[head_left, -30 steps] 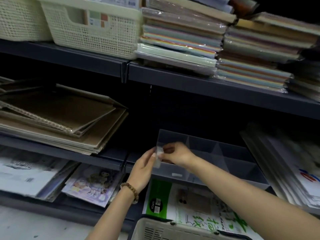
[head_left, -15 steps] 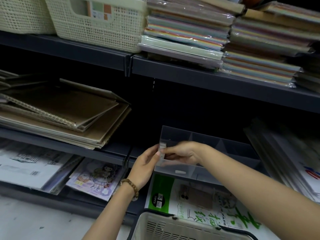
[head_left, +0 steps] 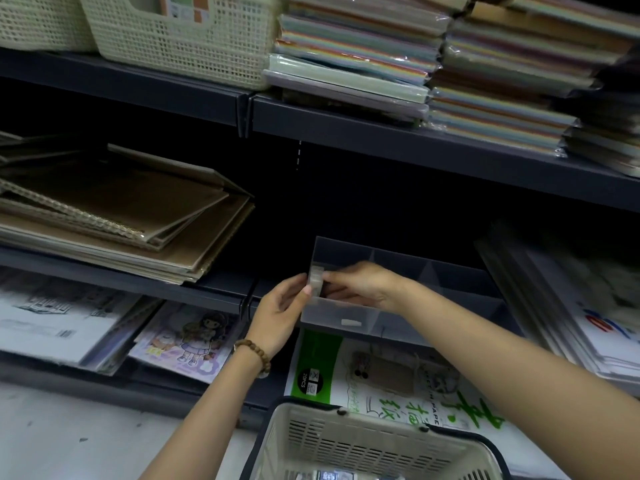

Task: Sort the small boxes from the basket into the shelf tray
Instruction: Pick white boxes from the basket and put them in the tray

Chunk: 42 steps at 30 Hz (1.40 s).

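Note:
A clear divided tray [head_left: 398, 265] stands on the dark middle shelf. At its front left corner both hands hold a small clear box [head_left: 316, 279]. My left hand [head_left: 282, 315], with a bead bracelet on the wrist, pinches the box from the left. My right hand [head_left: 363, 285] pinches it from the right, reaching over the tray's front left compartment. Below, a cream basket [head_left: 363, 441] with a dark rim sits at the bottom edge; something small shows in its bottom, too dark to tell.
Brown spiral sketchbooks [head_left: 114, 216] lie stacked left of the tray. Wrapped coloured paper packs [head_left: 433, 64] and cream mesh baskets [head_left: 180, 36] fill the top shelf. Paper packs [head_left: 381, 379] and a cartoon-print pad [head_left: 187, 337] lie on the bottom shelf. More stacked packs [head_left: 571, 306] lean at the right.
The view has dropped a little, so more of the basket shows. Both hands stay at the tray's front left corner, holding the small box.

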Motion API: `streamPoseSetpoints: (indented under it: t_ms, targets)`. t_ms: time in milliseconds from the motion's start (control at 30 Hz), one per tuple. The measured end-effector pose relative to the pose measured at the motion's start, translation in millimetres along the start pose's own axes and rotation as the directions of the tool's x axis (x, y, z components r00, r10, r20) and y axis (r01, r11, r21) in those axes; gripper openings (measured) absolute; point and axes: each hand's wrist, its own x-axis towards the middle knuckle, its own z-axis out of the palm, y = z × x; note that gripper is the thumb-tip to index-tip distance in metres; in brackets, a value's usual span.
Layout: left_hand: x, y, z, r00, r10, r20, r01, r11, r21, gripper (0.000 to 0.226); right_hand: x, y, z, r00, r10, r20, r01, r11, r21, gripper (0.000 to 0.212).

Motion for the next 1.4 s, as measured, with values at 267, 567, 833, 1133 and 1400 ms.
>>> streamPoseSetpoints:
  t_ms: [267,567,833,1133,1400]
  targets:
    - [-57.2,-3.3,-6.4,0.995,-0.058,0.083,0.036,0.97,0.239,0.04,-107.9,42.3,-28.9,0.972,-0.198,-0.124,0.219,0.96,0.177,0.025]
    - [-133.7,-89.4,39.6,0.77,-0.55,0.323,0.213,0.699,0.682,0.061,-157.1,268.6,18.8,0.935,0.356,0.0,-0.345,0.906,0.245,0.025]
    - [-179.5,-209.1,88.1,0.553,-0.789,0.269,0.337,0.507,0.794,0.046,-144.3,400.5,79.5,0.828,0.557,0.07,-0.56,0.828,0.035,0.025]
    - [-204.1,-289.9,118.9,0.374,-0.905,0.202,0.493,0.378,0.784,0.046,-133.9,474.1,109.5,0.835,0.531,0.142,-0.53,0.847,-0.048,0.046]
    - [-201.9,-329.9,112.5,0.418,-0.856,0.304,0.345,0.459,0.819,0.036,-131.4,485.7,119.3,0.876,0.419,0.239,-0.369,0.901,-0.226,0.044]
